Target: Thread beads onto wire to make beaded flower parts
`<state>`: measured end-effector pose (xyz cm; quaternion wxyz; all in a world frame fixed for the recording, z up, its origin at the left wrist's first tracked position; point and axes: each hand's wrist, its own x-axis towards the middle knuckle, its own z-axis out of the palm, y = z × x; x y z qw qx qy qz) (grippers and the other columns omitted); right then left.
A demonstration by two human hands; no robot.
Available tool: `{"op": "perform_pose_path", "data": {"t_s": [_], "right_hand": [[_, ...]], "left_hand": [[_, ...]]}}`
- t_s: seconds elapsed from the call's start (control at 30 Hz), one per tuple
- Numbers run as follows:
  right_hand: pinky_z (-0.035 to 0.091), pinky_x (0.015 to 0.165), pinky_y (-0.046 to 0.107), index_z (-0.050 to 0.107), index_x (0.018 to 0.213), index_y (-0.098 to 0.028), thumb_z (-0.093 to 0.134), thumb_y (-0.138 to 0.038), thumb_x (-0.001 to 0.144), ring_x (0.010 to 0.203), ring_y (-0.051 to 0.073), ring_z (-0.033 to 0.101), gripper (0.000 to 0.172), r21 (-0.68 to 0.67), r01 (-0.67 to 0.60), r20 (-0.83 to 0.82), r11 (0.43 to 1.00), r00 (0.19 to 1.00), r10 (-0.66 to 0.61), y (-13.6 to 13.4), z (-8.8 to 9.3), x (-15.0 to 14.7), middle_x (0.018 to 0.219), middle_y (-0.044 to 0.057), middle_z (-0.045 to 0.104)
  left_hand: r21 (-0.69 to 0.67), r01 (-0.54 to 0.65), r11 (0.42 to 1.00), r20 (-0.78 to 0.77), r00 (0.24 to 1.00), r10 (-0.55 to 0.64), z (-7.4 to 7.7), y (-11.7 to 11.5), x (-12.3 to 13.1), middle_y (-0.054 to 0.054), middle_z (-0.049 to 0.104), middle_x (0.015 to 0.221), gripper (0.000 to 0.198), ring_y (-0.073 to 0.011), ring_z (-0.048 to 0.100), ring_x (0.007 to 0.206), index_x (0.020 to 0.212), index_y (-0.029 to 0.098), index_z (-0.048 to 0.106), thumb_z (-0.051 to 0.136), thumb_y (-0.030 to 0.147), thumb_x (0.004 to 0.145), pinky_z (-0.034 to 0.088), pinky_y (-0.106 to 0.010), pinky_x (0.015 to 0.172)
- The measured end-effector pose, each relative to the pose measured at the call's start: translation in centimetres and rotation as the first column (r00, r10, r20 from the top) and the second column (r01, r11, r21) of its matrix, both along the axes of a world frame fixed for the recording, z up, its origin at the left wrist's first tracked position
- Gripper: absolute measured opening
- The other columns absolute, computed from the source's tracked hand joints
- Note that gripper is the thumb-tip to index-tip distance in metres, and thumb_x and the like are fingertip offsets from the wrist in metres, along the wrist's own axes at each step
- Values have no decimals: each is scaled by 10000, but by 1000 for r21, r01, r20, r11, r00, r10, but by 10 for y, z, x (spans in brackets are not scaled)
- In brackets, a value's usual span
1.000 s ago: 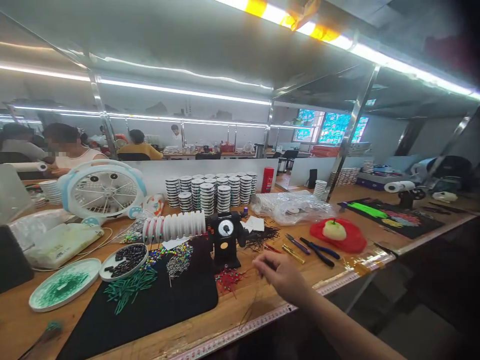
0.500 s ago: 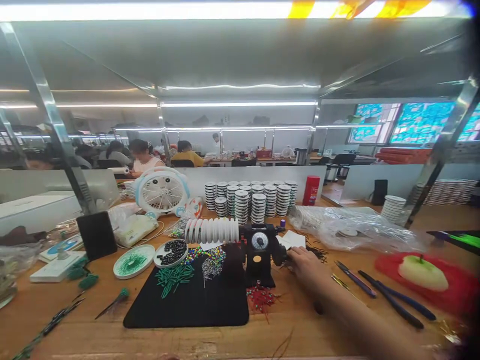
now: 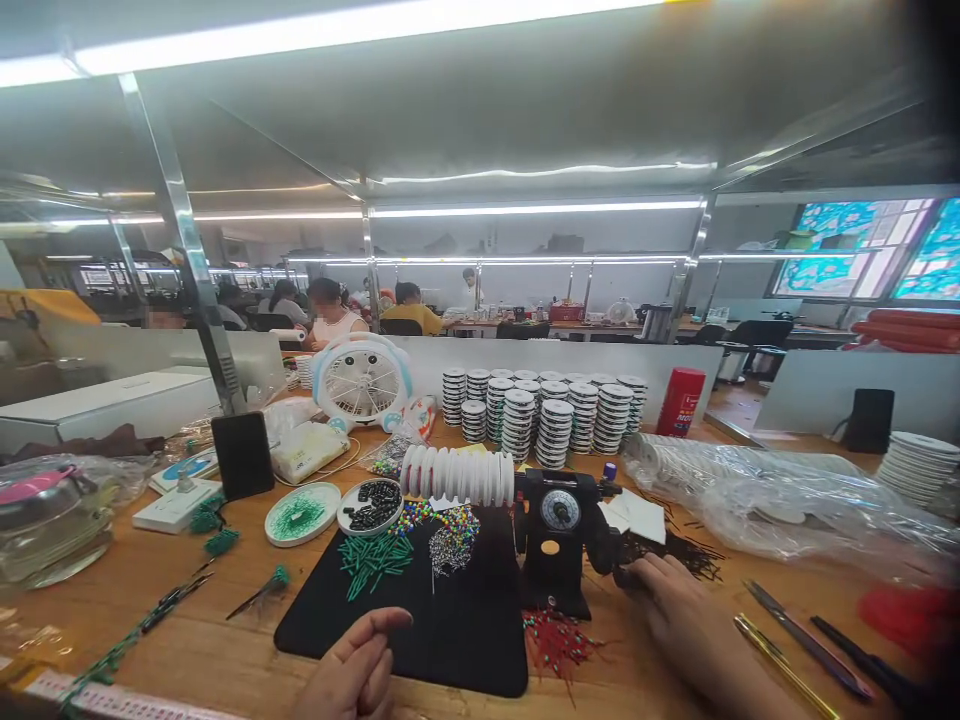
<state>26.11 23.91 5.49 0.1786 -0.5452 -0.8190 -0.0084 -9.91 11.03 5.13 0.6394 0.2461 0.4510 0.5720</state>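
My right hand [image 3: 667, 600] has its fingers closed on the crank handle [image 3: 621, 574] at the right side of a black winding machine [image 3: 556, 540] with a round dial. White spools [image 3: 457, 474] sit in a row on the machine's shaft, to its left. My left hand [image 3: 356, 665] is over the front edge of the black mat [image 3: 442, 640], index finger extended and the others curled; whether it holds anything is hard to see. Green tubes [image 3: 375, 562], colourful beads [image 3: 450, 540] and a dish of black pieces [image 3: 369, 506] lie near the mat's back.
Stacked spools [image 3: 555, 430] and a white fan [image 3: 364, 385] stand behind. Red threads [image 3: 561, 640] lie in front of the machine. Tweezers [image 3: 806, 640] and plastic-wrapped spools [image 3: 750, 490] are at the right. A glass pot [image 3: 52, 530] is at the left.
The view has turned left, so things appear further right. My left hand has come up into view over the mat. My right hand is still at the crank.
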Motion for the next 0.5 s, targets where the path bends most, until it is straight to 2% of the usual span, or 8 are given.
{"op": "perform_pose_path", "data": {"t_s": [0.13, 0.3, 0.5], "right_hand": [[387, 725, 351, 566, 776, -186, 404, -253, 853, 832, 232, 508, 191, 18, 33, -5, 999, 999, -33, -1, -1, -2, 834, 62, 591], [382, 705, 330, 561, 756, -185, 411, -212, 830, 812, 222, 512, 170, 31, 58, -18, 998, 998, -58, -3, 0, -5, 806, 61, 580], [352, 687, 309, 527, 702, -175, 416, -161, 792, 771, 204, 504, 143, 55, 74, -24, 996, 997, -73, -11, 3, -4, 758, 54, 570]], "left_hand": [[-18, -7, 1000, -17, 1000, 7, -3, 1, 2, 121, 222, 409, 590, -25, 102, 408, 921, 112, 600, 765, 522, 530, 133, -136, 388], [7, -20, 1000, -26, 999, 21, -8, 1, 0, 123, 202, 413, 510, -23, 101, 390, 891, 120, 599, 763, 466, 553, 129, -137, 373], [-52, -47, 998, -45, 998, 45, -3, 4, -1, 108, 243, 434, 462, -27, 177, 354, 904, 154, 589, 770, 401, 558, 173, -142, 354]]}}
